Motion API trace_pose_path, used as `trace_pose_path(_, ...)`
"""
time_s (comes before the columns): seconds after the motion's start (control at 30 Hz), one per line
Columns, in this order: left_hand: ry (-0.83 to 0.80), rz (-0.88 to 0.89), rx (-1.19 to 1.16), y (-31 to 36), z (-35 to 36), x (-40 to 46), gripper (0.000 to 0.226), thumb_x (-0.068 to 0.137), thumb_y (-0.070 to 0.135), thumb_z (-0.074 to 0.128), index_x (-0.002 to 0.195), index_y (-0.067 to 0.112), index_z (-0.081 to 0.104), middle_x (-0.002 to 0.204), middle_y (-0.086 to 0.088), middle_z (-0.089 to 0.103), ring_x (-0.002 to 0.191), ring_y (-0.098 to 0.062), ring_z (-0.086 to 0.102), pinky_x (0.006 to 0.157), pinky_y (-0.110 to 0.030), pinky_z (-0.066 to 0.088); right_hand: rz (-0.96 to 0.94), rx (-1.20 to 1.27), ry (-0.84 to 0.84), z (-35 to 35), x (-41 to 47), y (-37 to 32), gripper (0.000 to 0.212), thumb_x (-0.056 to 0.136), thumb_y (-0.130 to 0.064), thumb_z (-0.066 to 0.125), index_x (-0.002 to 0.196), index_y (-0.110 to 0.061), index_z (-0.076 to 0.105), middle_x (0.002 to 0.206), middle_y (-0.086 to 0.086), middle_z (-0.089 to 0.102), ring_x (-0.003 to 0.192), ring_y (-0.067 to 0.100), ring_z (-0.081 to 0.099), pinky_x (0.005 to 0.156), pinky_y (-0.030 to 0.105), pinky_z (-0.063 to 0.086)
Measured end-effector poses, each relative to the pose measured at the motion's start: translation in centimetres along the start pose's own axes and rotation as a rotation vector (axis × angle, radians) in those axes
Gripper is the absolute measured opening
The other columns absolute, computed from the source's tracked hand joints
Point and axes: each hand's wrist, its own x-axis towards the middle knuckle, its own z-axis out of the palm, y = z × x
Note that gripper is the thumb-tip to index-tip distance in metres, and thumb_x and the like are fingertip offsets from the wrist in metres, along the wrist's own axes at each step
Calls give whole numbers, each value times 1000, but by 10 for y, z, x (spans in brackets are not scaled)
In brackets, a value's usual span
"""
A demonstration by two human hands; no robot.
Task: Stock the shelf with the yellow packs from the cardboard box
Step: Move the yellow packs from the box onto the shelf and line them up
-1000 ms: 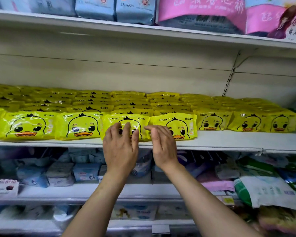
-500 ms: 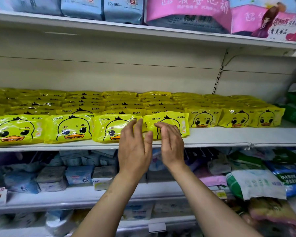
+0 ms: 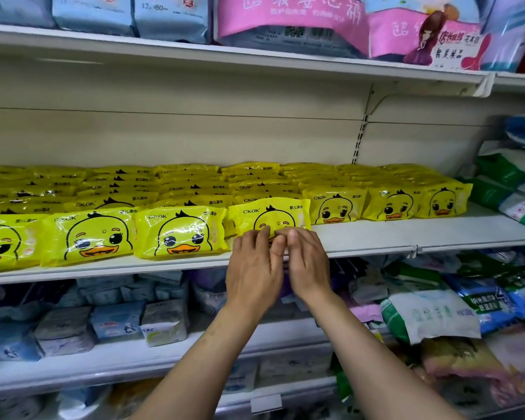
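White metal shelf [image 3: 376, 234] nearly full; I see both hands, left hand [image 3: 253, 268] and right hand [image 3: 308, 265], fingers extended, pressing 1 glossy yellow duck-print plastic pack [image 3: 270, 215]; front-right gap remains.

White metal store shelving [image 3: 376, 237] with beige back panel [image 3: 194, 137]; blue and pink packs [image 3: 288, 22] above, mixed bags [image 3: 431, 316] below.

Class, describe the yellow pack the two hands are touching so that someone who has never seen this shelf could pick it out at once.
Find the middle shelf, carpeted with yellow duck-faced packs. In the front row, look where the left hand and right hand meet. The pack is the one whose duck face is half hidden by their fingers; its left neighbour shows a whole face and sits nearer the edge.
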Motion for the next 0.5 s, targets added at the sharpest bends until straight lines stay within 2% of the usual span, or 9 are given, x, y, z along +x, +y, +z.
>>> trace_pose_path(0.17, 2, -19, 64, 3, 5, 4, 80, 100, 56, 1, 128, 9, 60, 116, -12, 63, 105, -31, 51, 92, -39, 37, 9, -26, -60, -5, 5, 2, 62, 101, -45, 20, 106, -13, 73, 111, 2, 69, 107, 22, 57, 95, 22, 35)
trace_pose_path(0.33, -7, -41, 83, 5, 5, 9, 84, 98, 58, -1, 133, 9, 57, 115, -12, 62, 102, -32, 51, 91, -42, 41, 19, -54, -120, -6, 12, 2, 71, 97, -50, 16, 107, -6, 71, 111, 7, 66, 108, 24, 54, 95, 25, 34)
trace_pose_path(0.5, -8, -58, 94, 6, 6, 17, 88, 96, 62, -5, 138, 11, 53, 117, -12, 60, 103, -31, 50, 92, -43, 40, 16, -72, -146, -12, 16, 2, 71, 96, -50, 16, 103, -5, 70, 110, 11, 64, 107, 28, 52, 94, 30, 35)
